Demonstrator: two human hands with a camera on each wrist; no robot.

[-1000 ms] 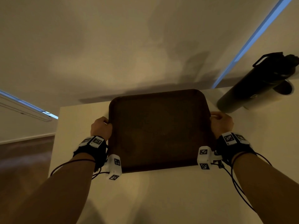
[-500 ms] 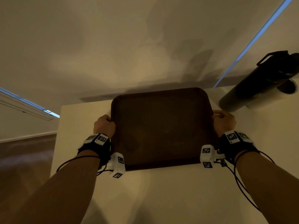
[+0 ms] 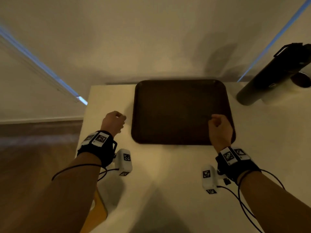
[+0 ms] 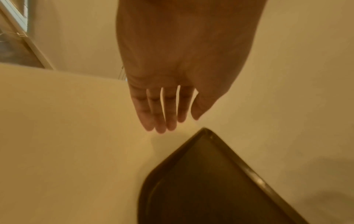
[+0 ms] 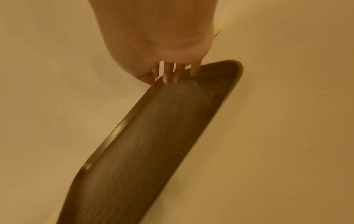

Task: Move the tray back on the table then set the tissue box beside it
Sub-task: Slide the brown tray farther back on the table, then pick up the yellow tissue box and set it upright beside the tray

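The dark brown tray [image 3: 176, 111] lies flat on the white table [image 3: 165, 174], its far edge close to the wall. My left hand [image 3: 114, 121] hovers over the table just left of the tray, apart from it; in the left wrist view its fingers [image 4: 162, 118] hang relaxed and hold nothing, beside the tray's corner [image 4: 206, 136]. My right hand [image 3: 218, 126] floats above the tray's right near part with loose fingers [image 5: 172, 77] that grip nothing over the tray [image 5: 153, 136]. The tissue box is not in view.
A tall dark bottle [image 3: 272, 74] with a loop handle stands at the table's back right, with a pale round object [image 3: 301, 79] behind it. A yellow-brown thing [image 3: 99, 212] sits below the table's left edge. The wooden floor [image 3: 33, 148] lies to the left.
Both hands have let go of the tray's sides. The tray now rests farther back by the wall; the left hand has pulled away leftward and the right has lifted above the tray.
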